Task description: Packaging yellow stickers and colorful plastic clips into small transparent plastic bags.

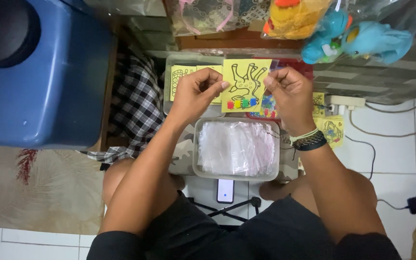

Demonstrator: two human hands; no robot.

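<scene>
Card: yellow card held up by both hands
Left hand: pinches left edge
Right hand: pinches right edge
Below: tub of clear bags
Next move, likely: slide card into a bag, needing one free hand

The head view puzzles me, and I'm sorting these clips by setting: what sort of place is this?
Probably a home floor used for packing small craft items. The person sits on white floor tiles beside a rug, both hands holding a yellow picture card over a tub of clear plastic sleeves, with bagged toys behind.

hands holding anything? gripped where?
Yes: a yellow picture card, pinched by left hand at its left edge and right hand at its right edge.
</scene>
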